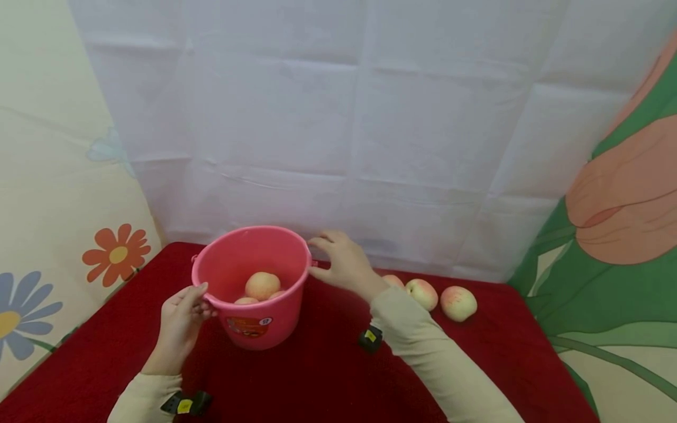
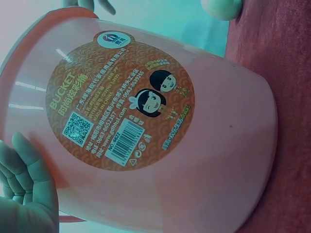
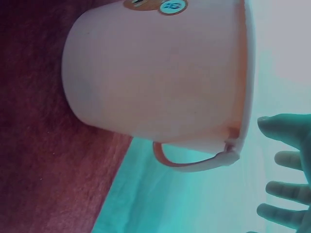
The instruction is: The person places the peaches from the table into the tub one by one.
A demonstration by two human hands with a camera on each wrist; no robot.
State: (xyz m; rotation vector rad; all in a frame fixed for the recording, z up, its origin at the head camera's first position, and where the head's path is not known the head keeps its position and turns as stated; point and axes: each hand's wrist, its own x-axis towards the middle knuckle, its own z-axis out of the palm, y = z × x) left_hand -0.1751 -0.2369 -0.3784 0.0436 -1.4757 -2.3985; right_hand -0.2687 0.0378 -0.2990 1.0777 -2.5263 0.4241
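Observation:
A pink bucket (image 1: 288, 314) stands upright on the red cloth, its round label (image 2: 121, 102) facing the left wrist view. Inside it lie peaches, the topmost peach (image 1: 262, 286) fully visible and others partly covered. My left hand (image 1: 181, 320) grips the near left of the rim, thumb over the edge and fingers curled beneath. Beside the right of the rim is my right hand (image 1: 346, 264), fingers spread and holding nothing; the right wrist view shows its thumb (image 3: 284, 128) apart from the rim. The bucket's handle (image 3: 189, 167) hangs at the back.
To the right of my right forearm lie a peach (image 1: 459, 304) and another peach (image 1: 422, 294); a third peach (image 1: 393, 281) is partly hidden by the arm. A white sheet (image 1: 338, 147) hangs behind the red cloth (image 1: 317, 376). Flower-patterned cloth (image 1: 624, 194) hangs at both sides.

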